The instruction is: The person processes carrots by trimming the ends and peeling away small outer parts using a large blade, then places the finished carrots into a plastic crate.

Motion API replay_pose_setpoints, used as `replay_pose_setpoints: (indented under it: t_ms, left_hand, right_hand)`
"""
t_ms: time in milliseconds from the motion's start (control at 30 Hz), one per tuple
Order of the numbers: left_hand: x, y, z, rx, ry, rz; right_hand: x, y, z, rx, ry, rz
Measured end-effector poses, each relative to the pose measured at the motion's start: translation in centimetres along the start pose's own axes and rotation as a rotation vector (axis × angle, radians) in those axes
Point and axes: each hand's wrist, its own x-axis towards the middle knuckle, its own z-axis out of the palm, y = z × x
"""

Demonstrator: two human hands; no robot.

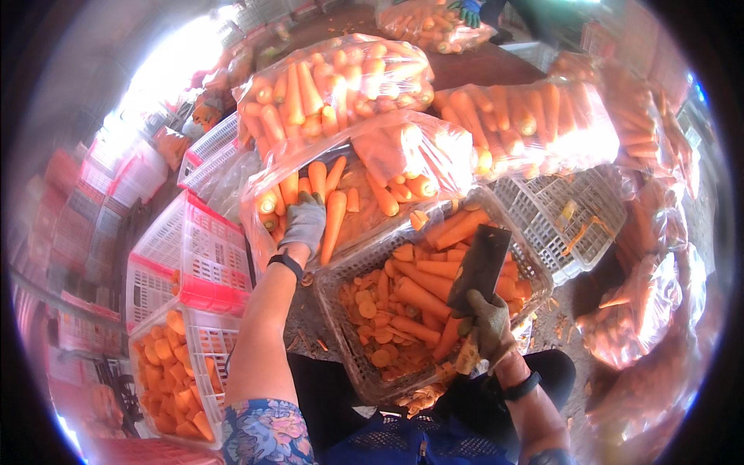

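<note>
My left hand [303, 222], in a grey glove, reaches into an opened clear plastic bag [372, 131] of carrots. Its fingertips rest among whole carrots [318, 177], and one long carrot [333, 224] lies just right of it. Whether the fingers grip a carrot cannot be told, as the back of the hand hides them. My right hand [490, 322], in a dirty glove, is closed around a cleaver [479, 264] whose broad dark blade points away from me. Below the blade stands a plastic crate [349, 357] holding whole carrots, cut lengths and round slices.
At left is a crate of carrot chunks [168, 383] beside a red-and-white crate [215, 261]. Full carrot bags [343, 81] lie beyond, with more bags [633, 308] at right. A grey crate [558, 215] holds scraps. Another person's gloved hand [468, 13] touches a far bag.
</note>
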Motion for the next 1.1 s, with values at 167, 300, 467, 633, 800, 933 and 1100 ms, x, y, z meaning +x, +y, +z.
replay_pose_setpoints:
  t_ms: [167, 300, 467, 633, 800, 933, 1100]
  left_hand:
    - [-2.8, -4.3, -1.5, -0.682, 0.057, -0.209]
    - [-9.4, -5.9, -11.5, -1.817, 0.008, -0.630]
    - [-21.6, -3.6, -16.8, -2.429, -0.062, -0.687]
    - [-29.5, 1.0, -17.0, -2.552, -0.319, -0.665]
    - [-31.1, 0.7, -16.7, -1.999, -0.472, -0.211]
    - [-29.3, 2.1, -16.1, -1.099, -0.372, 0.011]
    - [-29.5, 5.5, -11.4, -1.087, -0.252, -0.150]
  right_hand:
    - [-0.5, 0.6, -0.2, -0.062, -0.077, -0.042]
    - [0.4, 2.1, -1.1, -0.014, -0.154, -0.068]
    - [2.7, 3.9, 1.3, 0.414, -0.338, 0.015]
    - [3.9, 6.7, 3.7, 0.808, -0.683, 0.174]
    - [2.8, 11.1, 5.3, 0.716, -0.565, 0.102]
    - [2.5, 12.8, 8.2, 0.713, -0.567, 0.046]
    - [4.3, 13.5, 11.7, 0.624, -0.525, 0.116]
